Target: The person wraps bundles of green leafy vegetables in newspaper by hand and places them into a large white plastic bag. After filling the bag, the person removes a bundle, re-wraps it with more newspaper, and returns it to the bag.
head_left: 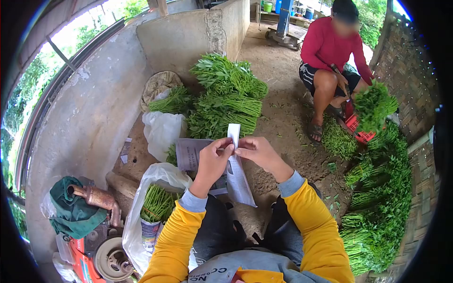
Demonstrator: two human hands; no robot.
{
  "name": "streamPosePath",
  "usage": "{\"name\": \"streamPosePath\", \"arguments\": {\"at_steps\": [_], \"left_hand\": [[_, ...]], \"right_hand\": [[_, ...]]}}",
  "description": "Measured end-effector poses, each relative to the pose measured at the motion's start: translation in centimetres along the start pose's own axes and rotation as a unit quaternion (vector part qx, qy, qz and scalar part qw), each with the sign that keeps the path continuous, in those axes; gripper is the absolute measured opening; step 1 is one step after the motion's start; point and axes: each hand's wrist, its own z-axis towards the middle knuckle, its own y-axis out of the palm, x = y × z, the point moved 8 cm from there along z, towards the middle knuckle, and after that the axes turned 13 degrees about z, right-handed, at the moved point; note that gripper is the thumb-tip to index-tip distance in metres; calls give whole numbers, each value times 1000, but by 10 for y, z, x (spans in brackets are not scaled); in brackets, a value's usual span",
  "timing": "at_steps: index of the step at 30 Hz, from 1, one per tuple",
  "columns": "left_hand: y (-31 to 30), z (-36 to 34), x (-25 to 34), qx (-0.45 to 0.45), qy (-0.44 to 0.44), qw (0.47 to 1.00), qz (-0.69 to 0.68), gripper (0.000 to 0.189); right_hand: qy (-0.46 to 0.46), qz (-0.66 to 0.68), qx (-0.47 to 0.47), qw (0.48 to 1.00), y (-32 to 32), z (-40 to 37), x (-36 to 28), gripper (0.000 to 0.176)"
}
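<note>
A long folded sheet of newspaper (239,181) hangs upright in front of me, its lower end fanned out above my lap. My left hand (213,161) pinches its left edge between thumb and fingers. Opposite it, my right hand (260,153) pinches the right edge, the thumbs close together. Beyond my hands lies a pile of leafy green bundles (226,96). More newspaper (192,153) rests just left of my left hand. By my left forearm, an open white plastic bag (137,231) holds green stems (159,203) wrapped in printed paper.
At right, a person in a red top (325,45) sits with a bladed tool and greens over a red crate (361,129). Rows of greens (377,203) line the woven wall. A red machine (85,259) stands at lower left, beside a concrete wall (89,122).
</note>
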Motion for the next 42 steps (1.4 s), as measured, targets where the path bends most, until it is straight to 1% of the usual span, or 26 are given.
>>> {"name": "streamPosePath", "arguments": {"at_steps": [3,9,11,14,24,27,30,33,35,36,38,42], "left_hand": [[0,-2,-2,5,3,1000,3,31],[3,-1,-10,-4,-28,999,-44,30],[6,0,-15,-3,-27,999,-41,30],[7,-1,-17,-18,-52,997,-62,34],[12,-4,-8,-80,-35,990,-110,37],[10,-5,-8,-84,-28,992,-90,38],[7,-6,-5,-81,-21,994,-72,38],[6,-8,-7,-70,-13,995,-71,37],[6,-9,-9,-69,-19,995,-70,36],[4,-9,-6,-59,-7,996,-67,36],[0,-10,0,-40,15,997,-60,34],[-2,-11,0,-36,7,997,-65,32]], "right_hand": [[10,32,-15,999,-3,4,9,32],[11,-21,-31,999,2,5,2,25],[-14,-2,-28,1000,3,7,6,23],[-41,1,-27,999,2,8,10,21],[-45,-15,-6,999,-4,14,19,17],[-58,-70,-3,996,-6,16,21,14],[-137,-102,-20,985,1,13,4,14],[-153,-90,-16,984,1,13,3,14],[-191,-90,-21,977,4,12,-4,15],[-210,-91,-23,973,5,11,-7,15],[-222,-105,-28,969,8,8,-14,16],[-243,-131,-40,960,12,7,-18,17]]}}
